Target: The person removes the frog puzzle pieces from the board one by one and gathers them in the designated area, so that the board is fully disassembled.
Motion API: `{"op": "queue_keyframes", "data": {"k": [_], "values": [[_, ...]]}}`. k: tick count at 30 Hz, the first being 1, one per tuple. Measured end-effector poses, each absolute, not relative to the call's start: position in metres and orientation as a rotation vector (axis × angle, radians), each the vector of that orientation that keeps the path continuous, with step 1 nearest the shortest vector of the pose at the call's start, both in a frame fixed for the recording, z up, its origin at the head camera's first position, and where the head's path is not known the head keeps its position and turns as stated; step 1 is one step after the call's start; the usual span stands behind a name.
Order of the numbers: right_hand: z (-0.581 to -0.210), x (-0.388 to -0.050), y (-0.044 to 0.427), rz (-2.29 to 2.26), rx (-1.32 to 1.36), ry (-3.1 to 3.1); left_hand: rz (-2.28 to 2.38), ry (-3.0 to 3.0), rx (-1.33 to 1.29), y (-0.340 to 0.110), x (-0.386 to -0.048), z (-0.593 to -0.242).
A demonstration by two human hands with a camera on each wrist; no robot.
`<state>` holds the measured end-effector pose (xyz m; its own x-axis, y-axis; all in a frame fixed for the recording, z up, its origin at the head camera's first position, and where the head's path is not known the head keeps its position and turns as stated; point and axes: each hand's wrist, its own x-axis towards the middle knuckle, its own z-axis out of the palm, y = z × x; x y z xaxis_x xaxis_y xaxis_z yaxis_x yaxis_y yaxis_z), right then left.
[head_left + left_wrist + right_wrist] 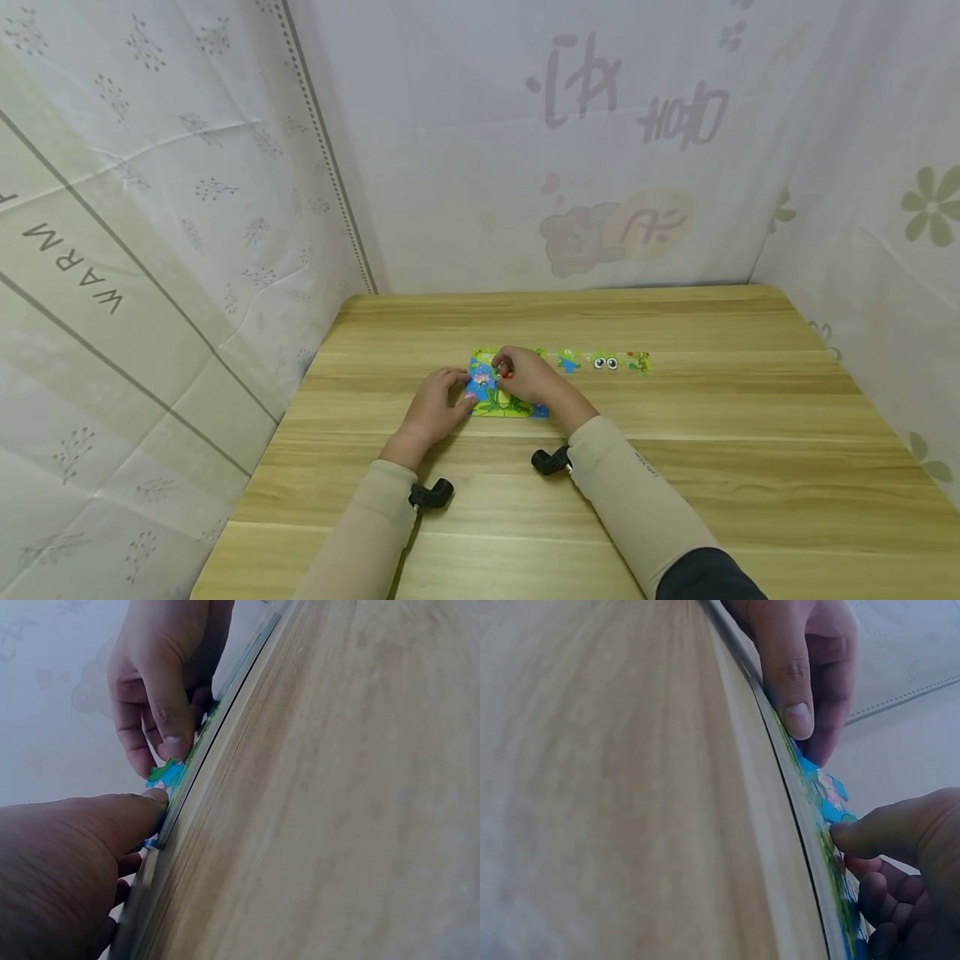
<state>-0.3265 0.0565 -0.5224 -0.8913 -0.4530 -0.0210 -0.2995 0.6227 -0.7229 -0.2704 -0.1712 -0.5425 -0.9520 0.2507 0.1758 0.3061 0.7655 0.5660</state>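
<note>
A flat jigsaw puzzle (510, 409) with a green frog on it lies on the table. My left hand (432, 410) is at its left edge, thumb and fingers extended, the thumb touching the border. Over the puzzle, my right hand (531, 377) pinches a jigsaw piece (831, 796), blue with pink and green, between thumb and finger. That piece is tilted up from the puzzle in the right wrist view. My right hand covers part of the frog picture in the head view.
Right of the puzzle, loose pieces lie in a row: a blue and green piece (569, 361), a piece with two cartoon eyes (605, 362) and a green and red piece (640, 362). Printed curtains (465, 167) hang around the wooden table (712, 467).
</note>
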Motion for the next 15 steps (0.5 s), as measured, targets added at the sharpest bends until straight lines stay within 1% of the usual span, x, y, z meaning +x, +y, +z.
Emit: {"op": "queue_keyframes", "data": {"k": [15], "values": [[-0.5255, -0.3265, 0.0552, -1.068, -0.640, 2.742, -0.955, -2.878, -0.433, -0.1703, -0.2690, -0.5402]]}}
